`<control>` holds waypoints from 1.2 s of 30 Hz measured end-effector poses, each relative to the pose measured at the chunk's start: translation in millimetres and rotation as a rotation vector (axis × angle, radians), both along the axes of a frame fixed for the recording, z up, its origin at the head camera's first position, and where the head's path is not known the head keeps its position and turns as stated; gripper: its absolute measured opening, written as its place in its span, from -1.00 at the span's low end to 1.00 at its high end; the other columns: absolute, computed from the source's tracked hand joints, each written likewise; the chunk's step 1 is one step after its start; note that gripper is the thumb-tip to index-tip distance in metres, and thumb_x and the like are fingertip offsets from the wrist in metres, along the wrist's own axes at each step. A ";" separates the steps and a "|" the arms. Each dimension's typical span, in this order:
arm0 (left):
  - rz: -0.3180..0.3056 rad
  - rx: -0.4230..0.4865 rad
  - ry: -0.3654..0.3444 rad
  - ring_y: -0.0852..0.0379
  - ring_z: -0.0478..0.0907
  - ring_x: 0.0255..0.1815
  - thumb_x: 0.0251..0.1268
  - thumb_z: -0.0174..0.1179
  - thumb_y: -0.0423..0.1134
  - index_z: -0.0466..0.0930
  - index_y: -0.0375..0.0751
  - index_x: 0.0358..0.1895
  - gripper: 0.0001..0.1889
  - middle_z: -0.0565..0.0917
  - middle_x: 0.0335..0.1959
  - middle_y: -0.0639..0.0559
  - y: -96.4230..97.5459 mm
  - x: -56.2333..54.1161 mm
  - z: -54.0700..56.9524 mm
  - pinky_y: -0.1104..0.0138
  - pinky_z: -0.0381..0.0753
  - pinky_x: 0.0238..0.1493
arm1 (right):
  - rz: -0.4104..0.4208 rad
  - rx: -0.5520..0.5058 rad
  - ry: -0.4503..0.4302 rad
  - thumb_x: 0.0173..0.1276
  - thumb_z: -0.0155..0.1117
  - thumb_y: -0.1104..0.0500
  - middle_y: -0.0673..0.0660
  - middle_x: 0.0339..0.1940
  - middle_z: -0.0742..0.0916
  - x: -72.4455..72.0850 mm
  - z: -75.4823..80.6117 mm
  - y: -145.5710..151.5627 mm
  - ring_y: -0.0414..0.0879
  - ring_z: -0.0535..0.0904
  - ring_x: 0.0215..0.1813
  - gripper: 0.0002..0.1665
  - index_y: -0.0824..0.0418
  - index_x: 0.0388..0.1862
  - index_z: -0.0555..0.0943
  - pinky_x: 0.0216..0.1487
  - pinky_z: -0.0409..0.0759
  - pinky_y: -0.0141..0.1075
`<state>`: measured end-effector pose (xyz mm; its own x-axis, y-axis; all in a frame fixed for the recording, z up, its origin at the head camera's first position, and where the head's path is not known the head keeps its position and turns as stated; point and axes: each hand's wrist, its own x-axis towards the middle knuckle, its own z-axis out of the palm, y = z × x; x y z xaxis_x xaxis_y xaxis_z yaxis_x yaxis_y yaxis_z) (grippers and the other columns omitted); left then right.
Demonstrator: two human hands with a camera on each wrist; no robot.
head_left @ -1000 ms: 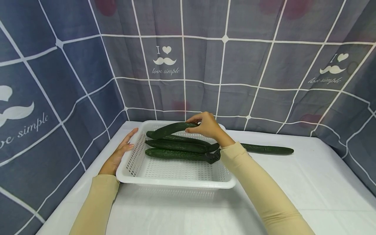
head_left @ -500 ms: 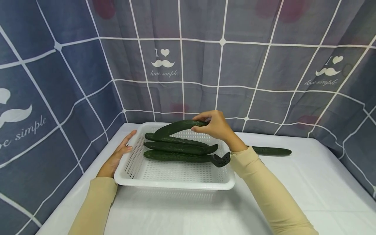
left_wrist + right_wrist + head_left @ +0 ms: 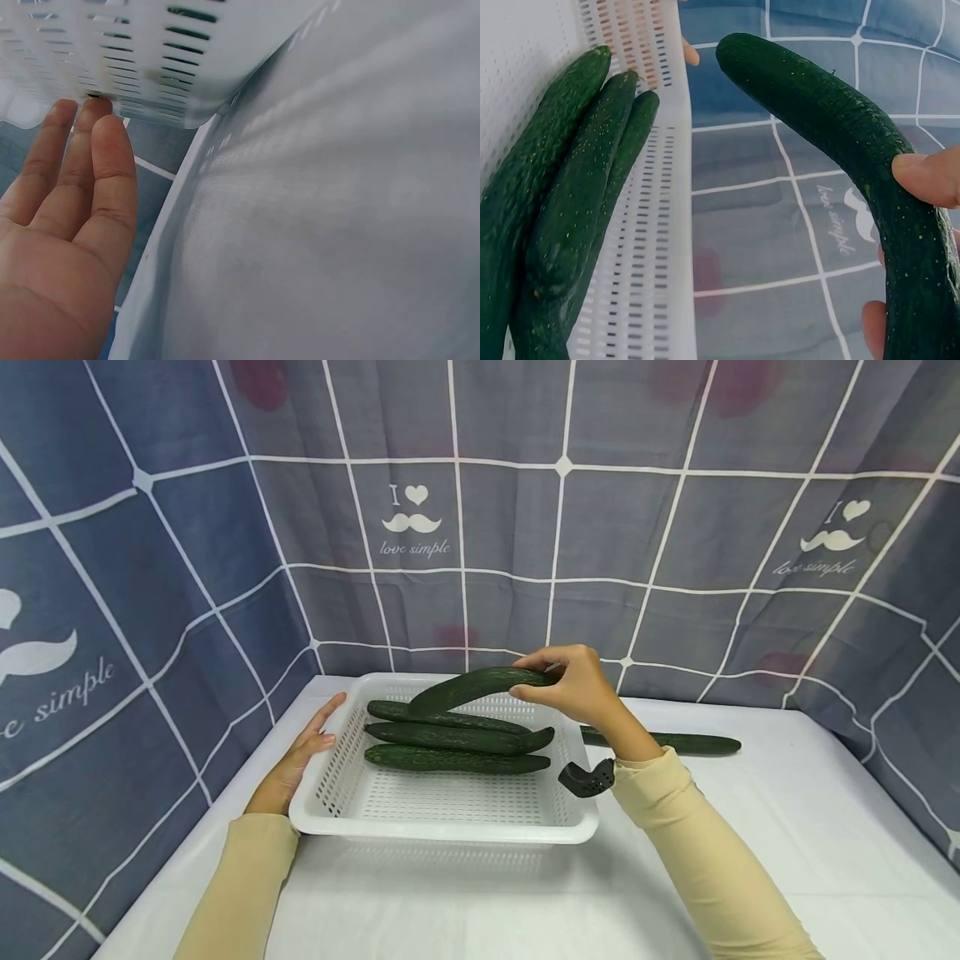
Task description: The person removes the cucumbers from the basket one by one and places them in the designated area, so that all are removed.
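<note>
My right hand (image 3: 576, 687) pinches the right end of a curved green cucumber (image 3: 474, 686) between thumb and fingers, above the back of a white perforated plastic basket (image 3: 442, 832). In the right wrist view the held cucumber (image 3: 825, 112) bends clearly, apart from the ones below it. Three more cucumbers lie side by side in the basket: a rear one (image 3: 431, 715), a middle one (image 3: 450, 737) and a front one (image 3: 453, 760). My left hand (image 3: 300, 756) is at the basket's left side; the left wrist view shows its fingers (image 3: 112, 172) nearly straight, with tips against or close to the perforated wall.
Another cucumber (image 3: 693, 743) lies on the white-covered table (image 3: 750, 827) right of the basket, partly hidden behind my right wrist. A black wrist-worn device (image 3: 587, 779) overhangs the basket's right rim. A grey checked curtain (image 3: 517, 527) stands along the back and sides.
My right hand has moved right, drawing the curved cucumber with it over the basket. The cucumbers beneath now show more fully. My left hand has stayed at the basket's side.
</note>
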<state>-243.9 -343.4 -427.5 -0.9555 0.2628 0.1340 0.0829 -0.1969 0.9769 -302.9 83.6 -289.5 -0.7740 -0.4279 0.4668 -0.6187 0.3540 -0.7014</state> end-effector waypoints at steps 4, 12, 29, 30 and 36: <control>-0.013 0.005 0.013 0.19 0.32 0.43 0.54 0.01 -0.15 0.18 0.55 0.65 -0.30 0.26 0.52 0.23 0.1 -0.4 -0.4 0.23 0.45 0.29 | -0.019 0.004 0.010 0.20 0.68 0.26 0.17 -0.13 0.86 1.0 -3.2 10.5 -0.03 0.76 -0.18 -0.64 0.30 -0.01 0.86 -0.10 0.67 -0.29; -0.028 0.026 0.035 0.22 0.36 0.43 0.56 0.02 -0.17 0.21 0.54 0.64 -0.32 0.32 0.51 0.25 0.6 -1.9 -2.2 0.25 0.47 0.29 | -0.055 -0.027 0.017 0.18 0.68 0.28 0.23 -0.10 0.87 0.6 -12.1 35.2 -0.01 0.75 -0.13 -0.63 0.33 -0.02 0.85 -0.06 0.64 -0.36; -0.050 0.026 0.040 0.27 0.33 0.44 0.58 -0.02 -0.19 0.21 0.58 0.64 -0.31 0.32 0.51 0.33 -1.8 -1.4 -3.7 0.30 0.43 0.31 | -0.103 -0.070 0.019 0.24 0.63 0.33 0.29 -0.02 0.85 8.7 -31.7 74.0 -0.38 0.67 -0.02 -0.66 0.36 0.01 0.84 0.13 0.56 -0.47; -0.052 0.028 0.037 0.27 0.33 0.44 0.58 -0.01 -0.19 0.20 0.57 0.65 -0.31 0.32 0.51 0.32 -1.8 -1.0 -3.5 0.31 0.43 0.31 | -0.101 -0.078 0.021 0.24 0.62 0.34 0.30 -0.03 0.85 9.1 -33.4 76.0 -0.38 0.67 -0.01 -0.66 0.37 0.01 0.83 0.13 0.56 -0.47; -0.046 0.030 0.016 0.26 0.30 0.46 0.59 -0.01 -0.17 0.14 0.54 0.68 -0.29 0.25 0.53 0.28 -0.8 0.2 -2.8 0.30 0.43 0.32 | -0.113 -0.096 0.008 0.22 0.63 0.36 0.26 -0.05 0.85 12.1 -42.3 89.2 -0.36 0.67 -0.05 -0.66 0.37 0.00 0.84 0.05 0.57 -0.49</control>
